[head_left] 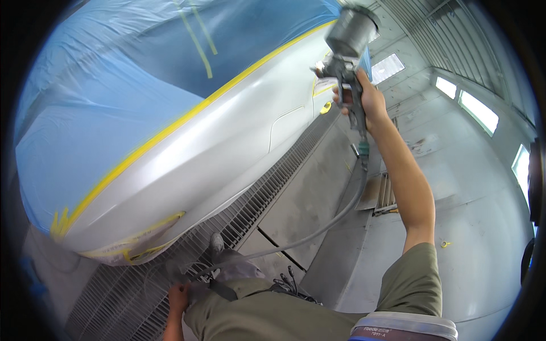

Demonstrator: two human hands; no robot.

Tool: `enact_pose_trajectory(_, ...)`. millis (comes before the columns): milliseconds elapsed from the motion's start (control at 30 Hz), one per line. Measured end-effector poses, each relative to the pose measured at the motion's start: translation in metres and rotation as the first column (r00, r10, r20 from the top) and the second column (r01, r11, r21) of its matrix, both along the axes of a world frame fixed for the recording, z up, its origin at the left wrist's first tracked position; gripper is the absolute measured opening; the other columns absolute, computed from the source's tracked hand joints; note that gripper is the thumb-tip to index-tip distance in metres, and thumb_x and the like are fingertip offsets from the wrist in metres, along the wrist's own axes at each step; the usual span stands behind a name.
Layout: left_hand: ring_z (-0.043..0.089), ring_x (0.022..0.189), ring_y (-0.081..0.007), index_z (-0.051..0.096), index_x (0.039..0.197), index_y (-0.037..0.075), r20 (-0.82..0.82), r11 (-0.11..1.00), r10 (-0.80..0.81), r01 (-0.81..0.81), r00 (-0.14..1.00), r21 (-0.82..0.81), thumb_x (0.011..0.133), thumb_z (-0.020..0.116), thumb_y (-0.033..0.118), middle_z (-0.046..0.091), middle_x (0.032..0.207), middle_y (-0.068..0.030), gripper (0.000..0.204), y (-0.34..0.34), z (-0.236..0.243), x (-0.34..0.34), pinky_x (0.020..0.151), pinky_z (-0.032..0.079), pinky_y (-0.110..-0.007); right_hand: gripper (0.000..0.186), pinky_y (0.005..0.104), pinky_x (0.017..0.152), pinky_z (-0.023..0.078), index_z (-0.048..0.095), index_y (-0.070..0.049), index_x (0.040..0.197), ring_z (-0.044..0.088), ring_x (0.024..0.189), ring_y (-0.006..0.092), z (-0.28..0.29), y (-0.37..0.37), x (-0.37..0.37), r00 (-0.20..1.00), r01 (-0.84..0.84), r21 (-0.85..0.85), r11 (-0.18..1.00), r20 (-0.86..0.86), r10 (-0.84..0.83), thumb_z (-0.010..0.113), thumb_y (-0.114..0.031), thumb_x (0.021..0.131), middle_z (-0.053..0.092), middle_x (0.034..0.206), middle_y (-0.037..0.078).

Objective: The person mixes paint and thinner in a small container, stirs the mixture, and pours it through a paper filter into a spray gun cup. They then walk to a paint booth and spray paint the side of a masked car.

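Note:
My right hand [372, 102] is raised and wrapped round the handle of a paint spray gun [345, 71], its grey cup on top. The gun is beside the light silver-white car body [239, 136], with its nozzle end toward the panel. From the handle a grey air hose [335, 219] hangs in a curve across my front to my left hand [178, 296]. That hand is low by my waist, fingers closed round the hose, partly smeared. Blue masking film [114, 119] covers the car's upper part, edged by yellow masking tape [165, 132].
A slatted floor grate [242, 213] runs along the car. On the right are the pale booth wall [472, 187] with lit windows [479, 111] and a small yellow tape roll [445, 244]. A grey-rimmed mask part [404, 319] shows at the lower edge.

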State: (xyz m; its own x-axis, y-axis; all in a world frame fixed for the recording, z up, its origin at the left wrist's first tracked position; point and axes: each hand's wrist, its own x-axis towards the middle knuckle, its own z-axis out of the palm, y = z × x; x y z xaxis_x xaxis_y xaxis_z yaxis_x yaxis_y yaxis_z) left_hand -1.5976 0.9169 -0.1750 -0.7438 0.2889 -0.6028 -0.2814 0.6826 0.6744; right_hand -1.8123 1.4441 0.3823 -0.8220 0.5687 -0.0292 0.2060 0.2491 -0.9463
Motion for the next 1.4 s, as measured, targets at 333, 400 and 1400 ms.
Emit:
enact_pose_trajectory(333,0.066,0.072,-0.0415,0.072,0.088,-0.004,-0.016,0.998,-0.056,0.056,0.998,0.005,0.092,0.065,0.051,0.067,0.077,-0.0251,0.055,0.054,0.028,-0.017,0.067,0.047,-0.049,0.048,0.0355,0.047,0.051,0.064,0.002,0.102,0.068,0.063,0.0237,-0.046,0.179,0.03,0.918,0.397,0.021,0.917,-0.025,-0.397,0.048,-0.043,0.106,0.07,0.08,0.014)
enact_pose_trajectory(400,0.066,0.074,-0.0416,0.072,0.087,-0.004,0.044,0.999,-0.049,0.049,0.998,0.003,0.093,0.064,0.052,0.067,0.078,-0.0259,0.056,0.053,0.024,-0.018,0.067,0.047,-0.049,0.046,0.0335,0.047,0.051,0.064,0.002,0.102,0.067,0.063,0.0207,-0.036,0.173,0.016,0.936,0.352,0.087,0.932,-0.018,-0.352,0.044,-0.04,0.106,0.069,0.078,0.013)
enact_pose_trajectory(1400,0.058,0.06,-0.0383,0.067,0.077,-0.004,0.037,0.993,-0.105,0.103,0.994,0.054,0.095,0.064,0.04,0.057,0.064,-0.0229,0.048,0.083,0.06,-0.027,0.061,0.041,-0.05,0.044,0.0356,0.043,0.051,0.061,0.005,0.105,0.067,0.057,0.0262,0.04,0.202,-0.044,0.943,0.334,0.118,0.935,-0.04,-0.332,0.046,-0.036,0.103,0.07,0.077,0.019)
